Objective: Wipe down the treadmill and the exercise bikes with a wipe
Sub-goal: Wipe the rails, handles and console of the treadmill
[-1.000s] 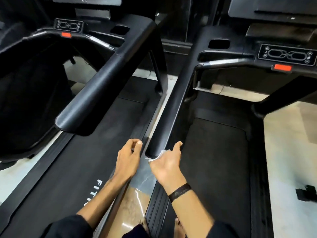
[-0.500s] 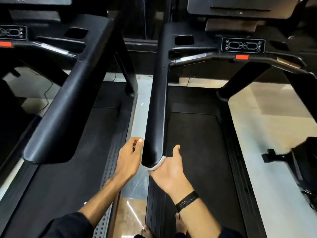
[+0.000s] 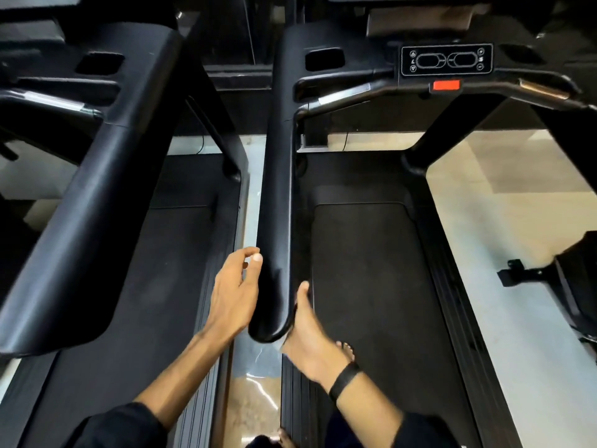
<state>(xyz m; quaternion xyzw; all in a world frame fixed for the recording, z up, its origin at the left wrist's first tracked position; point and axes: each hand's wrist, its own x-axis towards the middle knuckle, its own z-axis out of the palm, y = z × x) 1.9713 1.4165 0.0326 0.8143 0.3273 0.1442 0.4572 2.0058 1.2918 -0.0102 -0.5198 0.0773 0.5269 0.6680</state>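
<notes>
Step in hand: wiping the side handrail (image 3: 277,195) of the treadmill (image 3: 365,286) on the right of the view. This rail is the left-hand arm of that machine and runs from the console (image 3: 447,59) toward the person, ending in a rounded tip.

Right hand (image 3: 311,337): placed against the right and lower side of the rail tip, thumb lying up along the rail's right edge. Its fingers pass under the rail and are hidden, so whether they curl round the rail cannot be told. The wipe is not visible in this view; it is judged to sit between the palm and the underside of the rail, but this cannot be confirmed.

Left hand (image 3: 237,292): just beside the left face of the same rail, fingers loosely bent, holding nothing. Whether the fingertips touch the rail cannot be told.

Progress, as a judgement: early. Only the near end of one rail is under the hand. The console, the front crossbar (image 3: 361,88) with its red stop button (image 3: 446,85), and the second treadmill (image 3: 97,176) to the left remain. A dark piece of equipment (image 3: 571,286) at the right edge may be a bike; it is too cropped to identify.

Next move calls for:
- keeping the palm pressed on the rail while sliding along its length toward the console;
- covering top, side and underside;
- the left hand steadying the rail or staying clear of the wiped path.
</notes>
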